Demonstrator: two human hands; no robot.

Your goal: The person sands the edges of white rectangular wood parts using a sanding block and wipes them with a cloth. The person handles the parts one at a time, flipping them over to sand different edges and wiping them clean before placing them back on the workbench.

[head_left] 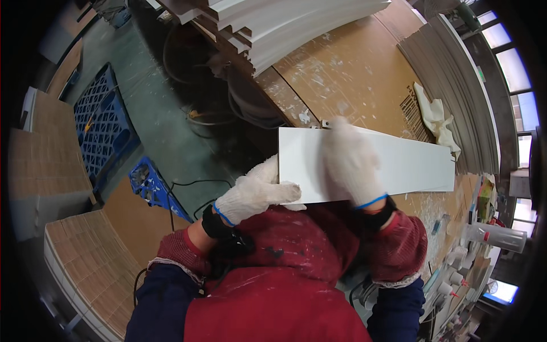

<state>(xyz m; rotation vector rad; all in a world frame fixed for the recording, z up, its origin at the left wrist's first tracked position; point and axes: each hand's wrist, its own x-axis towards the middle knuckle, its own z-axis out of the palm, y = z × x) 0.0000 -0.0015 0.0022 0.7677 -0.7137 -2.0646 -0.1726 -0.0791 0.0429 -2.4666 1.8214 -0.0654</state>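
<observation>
1. Pinching the left end of a white board (419,159) with the gloved left grip (256,196): thumb over the top face, other fingers partly hidden below.
2. Holding the gloved right grip (353,162) over the board's top face, slightly left of its middle; blurred, so cannot tell spread from pinching.
3. Seen lengthwise from left to right just ahead of a red apron (268,302): the board, right end over the brown desk (336,62). Cannot tell resting from held just above.
4. Seen beyond the board's left part, on the desk: a stack of white panels (307,31), with ridged ends.
5. Seen just beside the board's right end: a crumpled cream cloth (433,117), and past it a tall curved stack of grey sheets (456,94).
6. Seen well apart to the left of the board, on the green floor (154,114): a blue lattice pallet (102,119); somewhat nearer to the board, a smaller blue crate (154,182).
7. Seen right of the board and closer to the apron's side: a clear container (507,238), then a lit screen (502,292).
</observation>
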